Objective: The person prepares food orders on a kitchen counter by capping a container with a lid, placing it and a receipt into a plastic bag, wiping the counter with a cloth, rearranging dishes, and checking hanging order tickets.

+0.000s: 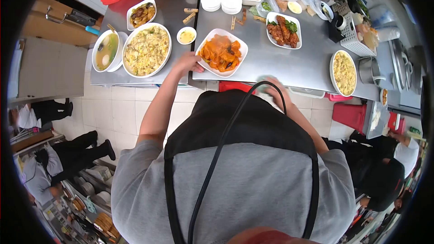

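A square white bowl of orange-sauced food (220,54) stands at the front edge of the steel counter. My left hand (187,63) is at its left rim, fingers closed against the edge. My right hand (275,91) hangs at the counter's front edge, to the right of that bowl. It is smeared by motion, with a pale greenish blur beside the fingers that I cannot make out. Left of my left hand are a large bowl of yellow egg-like food (147,50) and a small white dish (186,35). Behind my right hand sits a plate of browned meat with greens (284,30).
Stacked small white dishes (224,1) stand at the back. A soup bowl (106,52) is at far left, and an oval dish of yellow food (343,73) at right. A white basket (357,38) holds packages. Other people (382,178) stand behind on both sides.
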Available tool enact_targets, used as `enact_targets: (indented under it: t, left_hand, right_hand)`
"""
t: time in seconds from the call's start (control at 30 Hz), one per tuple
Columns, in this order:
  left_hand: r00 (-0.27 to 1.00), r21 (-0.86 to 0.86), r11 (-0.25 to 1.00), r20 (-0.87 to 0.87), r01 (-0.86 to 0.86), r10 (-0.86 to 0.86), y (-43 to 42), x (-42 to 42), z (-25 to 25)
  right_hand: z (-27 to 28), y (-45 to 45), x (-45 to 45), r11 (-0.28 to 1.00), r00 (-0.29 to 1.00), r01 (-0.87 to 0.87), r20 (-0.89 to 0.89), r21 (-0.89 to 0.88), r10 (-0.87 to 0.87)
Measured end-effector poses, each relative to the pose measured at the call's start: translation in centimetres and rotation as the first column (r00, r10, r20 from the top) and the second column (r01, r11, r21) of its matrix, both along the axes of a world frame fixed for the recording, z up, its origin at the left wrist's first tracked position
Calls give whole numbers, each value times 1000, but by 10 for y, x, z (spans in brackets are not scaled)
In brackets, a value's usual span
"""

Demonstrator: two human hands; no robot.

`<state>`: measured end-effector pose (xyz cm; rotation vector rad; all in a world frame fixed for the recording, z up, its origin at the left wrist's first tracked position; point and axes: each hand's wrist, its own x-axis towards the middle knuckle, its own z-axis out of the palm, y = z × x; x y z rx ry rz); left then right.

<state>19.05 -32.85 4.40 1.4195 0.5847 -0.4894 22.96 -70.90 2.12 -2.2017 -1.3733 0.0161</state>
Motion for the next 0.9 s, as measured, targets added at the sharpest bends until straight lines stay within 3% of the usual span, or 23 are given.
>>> enact_targets:
  t: [0.1,0.13,0.17,0.2,0.23,0.27,0.33,0.37,0.4,0.43,0.5,0.53,0.6,0.7,0.73,0.8,0.87,0.9]
  left_hand:
    - [996,-94,994,58,-64,70,-4,-9,-7]
    - [993,-102,991,66,-90,97,-9,-12,0]
    - [993,-100,992,72,-81,88,-14,-13,6]
    - [993,-145,986,76,-81,93,-18,-14,13]
    - [992,-189,979,81,-78,95,-24,-15,20]
    - [993,-220,974,83,-60,80,-31,-14,31]
    - [996,-228,973,85,40,-21,-40,-8,44]
    - [991,-240,963,77,124,-109,-46,-6,50]
    - [992,-257,958,46,129,-122,-55,-4,56]
    - [990,-253,957,50,143,-135,-60,-2,56]
    - [998,-384,922,47,57,-42,-64,2,49]
    - [997,-427,903,72,46,-17,-62,1,44]
    - [996,-395,919,82,1,34,-62,-2,38]
    - [989,-323,943,92,-83,118,-55,-9,28]
    - [987,-281,956,107,-89,123,-50,-11,23]
    - [983,-216,969,115,-118,145,-42,-16,17]
    - [978,-212,966,116,-147,174,-34,-19,6]
    - [974,-205,964,118,-168,194,-31,-20,-1]
  right_hand:
    - [-22,-49,3,908,917,398,-87,130,-389]
    - [-5,-40,1,905,914,405,-86,133,-397]
    - [12,-28,3,746,673,655,-542,120,-503]
    - [26,-11,5,558,263,830,-864,-24,-429]
    - [20,7,12,508,230,844,-972,170,-56]
    - [45,35,16,473,143,854,-972,216,185]
    - [64,81,38,440,-30,870,-867,223,498]
    - [75,102,45,482,-160,859,-806,171,570]
    - [47,118,61,548,-305,805,-633,227,711]
    - [41,132,46,590,80,658,-822,468,564]
    - [41,157,24,675,501,425,-778,603,379]
    - [42,168,19,563,329,535,-769,630,548]
    - [42,175,12,457,156,646,-692,611,705]
    - [40,157,6,509,-159,786,-681,351,715]
    - [42,150,12,571,-385,816,-659,83,646]
    - [50,138,17,503,-285,863,-863,-42,417]
    - [78,121,25,509,-159,846,-987,-157,-40]
    - [50,106,44,524,170,851,-928,-31,-332]
